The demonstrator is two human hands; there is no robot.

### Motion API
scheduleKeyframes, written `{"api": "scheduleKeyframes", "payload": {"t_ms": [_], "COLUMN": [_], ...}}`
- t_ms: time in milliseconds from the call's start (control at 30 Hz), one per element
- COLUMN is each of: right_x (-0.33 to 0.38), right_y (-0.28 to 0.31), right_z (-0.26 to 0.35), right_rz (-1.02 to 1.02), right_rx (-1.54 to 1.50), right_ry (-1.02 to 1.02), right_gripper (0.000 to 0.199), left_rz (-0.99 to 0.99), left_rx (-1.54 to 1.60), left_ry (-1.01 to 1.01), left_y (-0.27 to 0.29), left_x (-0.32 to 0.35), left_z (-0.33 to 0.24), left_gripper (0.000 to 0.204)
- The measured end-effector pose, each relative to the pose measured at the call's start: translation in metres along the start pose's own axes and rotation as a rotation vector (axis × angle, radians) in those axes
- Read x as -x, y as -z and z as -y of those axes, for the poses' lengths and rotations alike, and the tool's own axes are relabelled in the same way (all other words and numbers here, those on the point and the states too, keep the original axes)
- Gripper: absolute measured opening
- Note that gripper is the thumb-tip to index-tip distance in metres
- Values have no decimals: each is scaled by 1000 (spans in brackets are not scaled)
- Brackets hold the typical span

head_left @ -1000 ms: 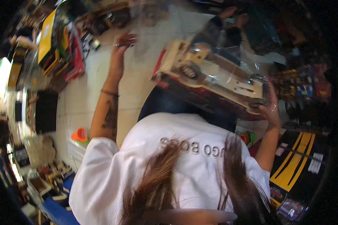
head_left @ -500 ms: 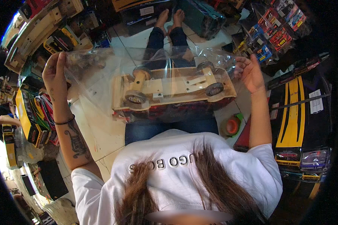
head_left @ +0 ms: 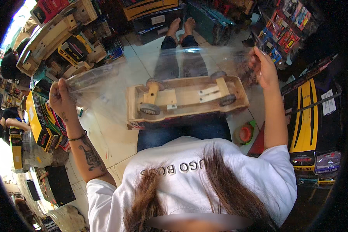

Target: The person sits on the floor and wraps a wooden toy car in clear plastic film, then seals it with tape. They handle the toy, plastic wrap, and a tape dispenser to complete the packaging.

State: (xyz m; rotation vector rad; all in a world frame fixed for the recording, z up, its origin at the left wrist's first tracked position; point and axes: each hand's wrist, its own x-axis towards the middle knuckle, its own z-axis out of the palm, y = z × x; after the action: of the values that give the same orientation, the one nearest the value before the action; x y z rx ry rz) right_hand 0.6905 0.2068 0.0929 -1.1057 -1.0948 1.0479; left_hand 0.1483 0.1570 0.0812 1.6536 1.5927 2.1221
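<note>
A wide clear plastic sheet [head_left: 104, 91] is stretched between my two raised hands. My left hand [head_left: 61, 96] pinches its left end, thumb up and fingers curled. At the other end my right hand [head_left: 262, 67] grips the sheet with bent fingers. Behind the film, a wooden toy truck [head_left: 187, 98] rests across my thighs on its side or back, its underside showing. Pale wooden axle blocks and dark wheels [head_left: 149, 109] are visible on it. Whether the plastic touches the truck, I cannot tell.
Black-and-yellow toy trucks [head_left: 305, 116] stand at the right. Packaged goods [head_left: 286, 31] hang at the upper right. A roll of orange tape [head_left: 245, 134] lies on the tiled floor beside me. More wooden trucks [head_left: 56, 38] and a yellow box [head_left: 38, 116] crowd the left. Another person's arm [head_left: 17, 123] shows at far left.
My left hand has come down, and my right hand has risen slightly. The plastic now slopes down toward the left. The whole view has shifted a little.
</note>
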Motion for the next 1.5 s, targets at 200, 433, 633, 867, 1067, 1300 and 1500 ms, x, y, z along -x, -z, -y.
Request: {"api": "scheduleKeyframes", "payload": {"t_ms": [200, 433, 633, 867, 1067, 1300, 1500], "right_x": [11, -36, -74, -65, -32, -32, -41], "right_y": [-23, -52, -92, -150, -225, -237, -240], "right_z": [60, 201, 200, 182, 114, 48, 46], "right_rz": [-105, -42, -160, -138, 466, 753, 910], "right_rx": [410, 758, 584, 637, 884, 1195, 1041], "right_ry": [520, 460, 563, 603, 930, 777, 932], "right_gripper": [43, 42, 45, 38, 46, 41, 41], "left_rz": [-117, -160, -33, 305, 934, 773, 535], "left_rx": [39, -115, -43, -81, 403, 804, 471], "left_ry": [17, -24, 26, 107, 10, 127, 258], "left_y": [7, -11, -44, -103, -227, -251, -244], "left_x": [4, -1, 46, 74, 57, 110, 128], "left_z": [7, 13, 69, 49, -71, -94, -46], "left_gripper": [28, 33, 34, 56, 117, 35, 34]}}
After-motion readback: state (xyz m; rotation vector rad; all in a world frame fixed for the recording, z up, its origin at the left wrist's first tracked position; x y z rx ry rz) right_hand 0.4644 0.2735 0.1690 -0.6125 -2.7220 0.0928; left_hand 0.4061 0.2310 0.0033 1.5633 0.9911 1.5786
